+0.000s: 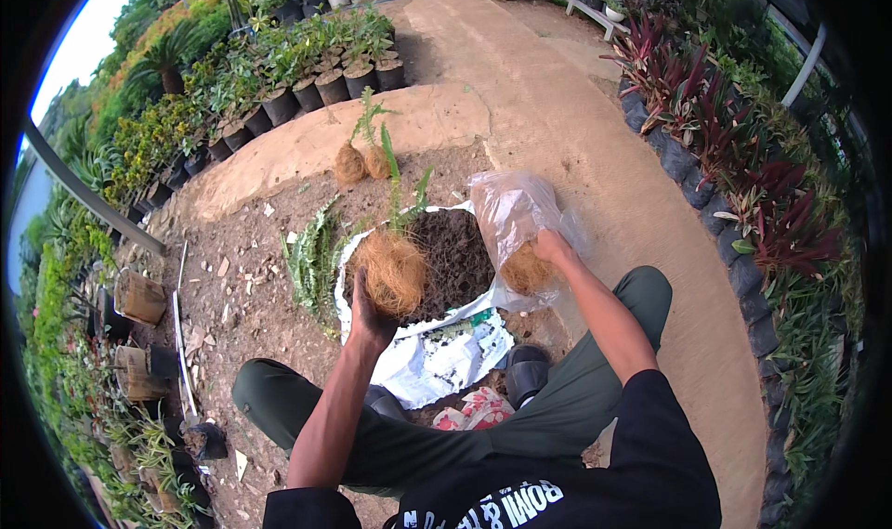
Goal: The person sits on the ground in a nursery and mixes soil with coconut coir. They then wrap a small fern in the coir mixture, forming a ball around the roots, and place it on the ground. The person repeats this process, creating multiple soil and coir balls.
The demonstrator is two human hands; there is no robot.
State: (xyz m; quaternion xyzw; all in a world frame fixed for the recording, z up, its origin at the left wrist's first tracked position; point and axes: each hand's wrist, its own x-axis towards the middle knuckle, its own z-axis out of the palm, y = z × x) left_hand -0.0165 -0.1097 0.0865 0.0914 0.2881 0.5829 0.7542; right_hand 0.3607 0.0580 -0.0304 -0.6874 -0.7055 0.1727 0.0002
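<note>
My left hand [371, 314] cups a ball of brown coconut fibre [390, 272] from below and the left. Green fern fronds [394, 191] rise behind the ball, and they seem to grow from its top. The ball is over a white sack [346, 264] with its mouth spread, filled with dark soil [456, 257]. To the right, my right hand [552, 247] reaches into a clear plastic bag [509, 198] that holds more loose coconut fibre [527, 270]. The fingertips are hidden, so their grip on the fibre is not visible.
Two fibre balls with fern fronds [350, 164] sit on the ground beyond the sack. Cut fern leaves [312, 257] lie left of it. A flower-patterned cloth [475, 410] rests between my feet. Potted plants [331, 85] line the left, and red-leaved plants [725, 132] border the concrete path [627, 201].
</note>
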